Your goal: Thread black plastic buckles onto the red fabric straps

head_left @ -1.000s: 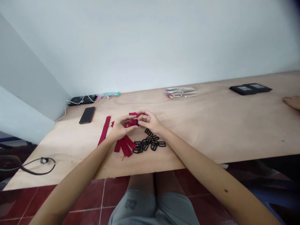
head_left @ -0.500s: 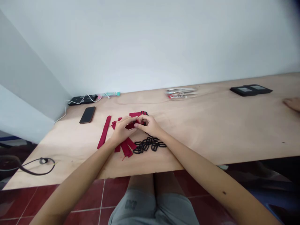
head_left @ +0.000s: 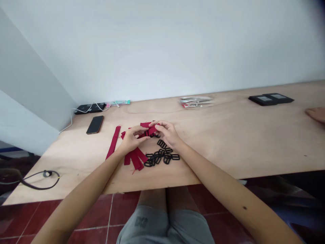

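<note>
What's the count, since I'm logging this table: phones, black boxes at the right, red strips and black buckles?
Phones: 1
Black boxes at the right: 2
Red strips: at least 5, overlapping
Black buckles: at least 6, overlapping
Total: at least 14; an exact figure can't be told

Hands (head_left: pixel 130 139) (head_left: pixel 169 134) holding red strap (head_left: pixel 153 130) with black buckle (head_left: pixel 146 133); loose buckles (head_left: pixel 159 156) nearby, phone (head_left: pixel 95 124) farther left.

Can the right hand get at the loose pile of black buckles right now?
Likely yes: the black buckles lie in the open, close to the right hand, though it is pinching a red strap and might need freeing first.
</note>
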`<state>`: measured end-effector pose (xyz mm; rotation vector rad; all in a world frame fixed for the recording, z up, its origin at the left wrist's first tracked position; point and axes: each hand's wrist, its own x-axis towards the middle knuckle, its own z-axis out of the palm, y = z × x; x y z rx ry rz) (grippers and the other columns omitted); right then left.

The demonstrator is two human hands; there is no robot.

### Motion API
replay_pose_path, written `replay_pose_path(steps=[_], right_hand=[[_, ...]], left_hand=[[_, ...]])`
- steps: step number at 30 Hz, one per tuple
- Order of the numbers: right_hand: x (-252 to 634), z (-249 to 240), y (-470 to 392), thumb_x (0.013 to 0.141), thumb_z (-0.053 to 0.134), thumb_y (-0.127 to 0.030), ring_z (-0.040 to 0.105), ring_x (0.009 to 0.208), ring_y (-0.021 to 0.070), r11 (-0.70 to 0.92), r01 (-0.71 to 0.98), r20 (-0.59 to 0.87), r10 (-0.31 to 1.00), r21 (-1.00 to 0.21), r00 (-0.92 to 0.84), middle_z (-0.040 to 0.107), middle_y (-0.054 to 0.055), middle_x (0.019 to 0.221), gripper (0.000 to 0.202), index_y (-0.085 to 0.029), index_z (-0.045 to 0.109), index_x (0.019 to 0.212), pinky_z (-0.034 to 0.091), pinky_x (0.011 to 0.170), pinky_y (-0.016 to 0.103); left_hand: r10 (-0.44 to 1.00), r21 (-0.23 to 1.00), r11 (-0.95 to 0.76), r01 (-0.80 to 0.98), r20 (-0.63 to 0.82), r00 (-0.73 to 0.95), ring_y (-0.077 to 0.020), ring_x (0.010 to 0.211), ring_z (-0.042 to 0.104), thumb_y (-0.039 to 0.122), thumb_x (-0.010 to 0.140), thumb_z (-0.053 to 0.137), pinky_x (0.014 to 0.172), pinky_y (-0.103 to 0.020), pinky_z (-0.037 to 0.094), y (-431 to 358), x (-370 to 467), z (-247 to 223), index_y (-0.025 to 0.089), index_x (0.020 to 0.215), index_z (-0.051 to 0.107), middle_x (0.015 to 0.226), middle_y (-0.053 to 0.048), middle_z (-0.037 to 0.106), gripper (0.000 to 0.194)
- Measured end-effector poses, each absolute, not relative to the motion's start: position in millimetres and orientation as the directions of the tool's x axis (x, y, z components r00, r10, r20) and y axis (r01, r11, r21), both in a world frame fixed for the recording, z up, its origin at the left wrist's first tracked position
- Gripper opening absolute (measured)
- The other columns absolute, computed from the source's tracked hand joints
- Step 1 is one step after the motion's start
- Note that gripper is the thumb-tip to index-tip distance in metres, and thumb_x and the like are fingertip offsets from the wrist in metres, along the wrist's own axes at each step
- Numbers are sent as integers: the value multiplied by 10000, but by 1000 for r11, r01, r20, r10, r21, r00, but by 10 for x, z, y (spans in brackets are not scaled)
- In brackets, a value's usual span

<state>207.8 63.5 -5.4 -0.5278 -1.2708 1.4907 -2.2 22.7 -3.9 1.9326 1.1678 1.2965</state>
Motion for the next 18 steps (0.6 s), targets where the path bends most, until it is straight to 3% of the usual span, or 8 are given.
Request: replay_pose_path(steps=[4, 9, 18], right_hand=[[2068, -22, 620, 837, 857, -438, 558, 662, 126, 49, -469, 245, 897, -882, -367, 751, 43, 954, 252, -201, 774, 847, 465, 647, 296], [2078, -80, 672, 781, 928, -495, 536, 652, 122, 85, -449, 245, 918, -890, -312, 667, -5, 781, 352, -208, 725, 791, 462, 632, 277], [2085, -175, 762, 763, 942, -473, 722, 832, 179, 103, -404, 256, 902, -909, -347, 798, 34, 941, 397, -214, 769, 1009, 572, 796, 307]], left_hand=[[846, 765, -532, 363, 487, 216, -263, 1112, 751, 373, 899, 855, 998, -432, 628, 216, -14, 28, 216, 1221, 783, 1188, -115, 782, 365], [851, 763, -526, 376, 478, 220, -287, 1168, 739, 397, 922, 829, 1072, -481, 592, 188, 3, 105, 224, 1235, 794, 1234, -118, 789, 360], [918, 888, -394, 236, 370, 140, -314, 1169, 766, 439, 890, 851, 1016, -466, 639, 193, 11, 74, 197, 1282, 774, 1289, -134, 796, 468]])
